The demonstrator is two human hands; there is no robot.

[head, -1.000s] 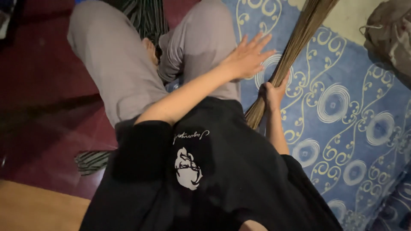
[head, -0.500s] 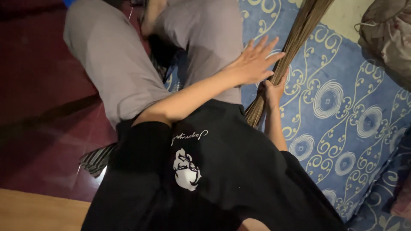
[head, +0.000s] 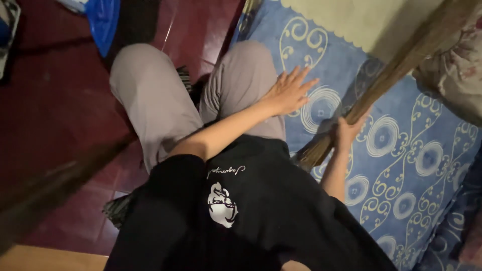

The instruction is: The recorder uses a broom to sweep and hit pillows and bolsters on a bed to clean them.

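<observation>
The right hand (head: 347, 131) was closed around the bundled stalks of a stick broom (head: 386, 75), gripping it a little above its lower end. From that grip the broom ran up and away to the right, across the blue patterned mattress (head: 401, 145), with its far end out of frame. The short lower end projected below the hand, close to the black shirt (head: 251, 211).

The left hand (head: 291, 90) was open, with fingers spread and extended, palm down. It rested on or just above the mattress, beside the right knee of the grey trousers (head: 241, 85); contact could not be confirmed. It held nothing and lay to the left of the broom, apart from it.

Judged from this view, sweeping of the mattress was in progress. No debris was discernible, so the area left to sweep could not be determined.
</observation>
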